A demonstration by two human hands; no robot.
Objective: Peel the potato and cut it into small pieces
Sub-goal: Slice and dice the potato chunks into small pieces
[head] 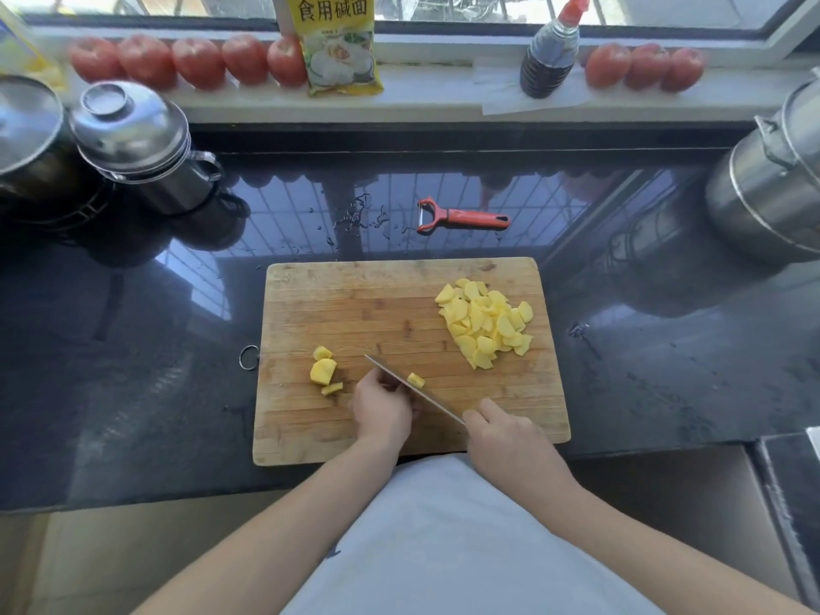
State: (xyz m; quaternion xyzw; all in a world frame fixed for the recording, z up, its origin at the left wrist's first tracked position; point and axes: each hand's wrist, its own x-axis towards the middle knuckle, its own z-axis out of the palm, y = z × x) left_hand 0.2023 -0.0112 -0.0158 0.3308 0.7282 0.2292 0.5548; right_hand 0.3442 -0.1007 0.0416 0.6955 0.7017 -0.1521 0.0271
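Note:
A wooden cutting board [355, 312] lies on the dark counter. A heap of yellow potato slices [486, 321] sits at its right. A few larger potato chunks [323, 370] lie at the left. My right hand [506, 437] grips the handle of a knife [412, 386], whose blade runs diagonally up to the left. One small potato piece [415, 380] lies right of the blade. My left hand [384, 403] sits with curled fingers against the blade's left side; whatever is under its fingers is hidden.
A red peeler [461, 216] lies on the counter beyond the board, with peel scraps [359, 215] to its left. Steel pots stand at the left [142, 144] and right [772, 184]. Tomatoes [195, 62], a yellow packet [339, 42] and a dark bottle [548, 59] line the sill.

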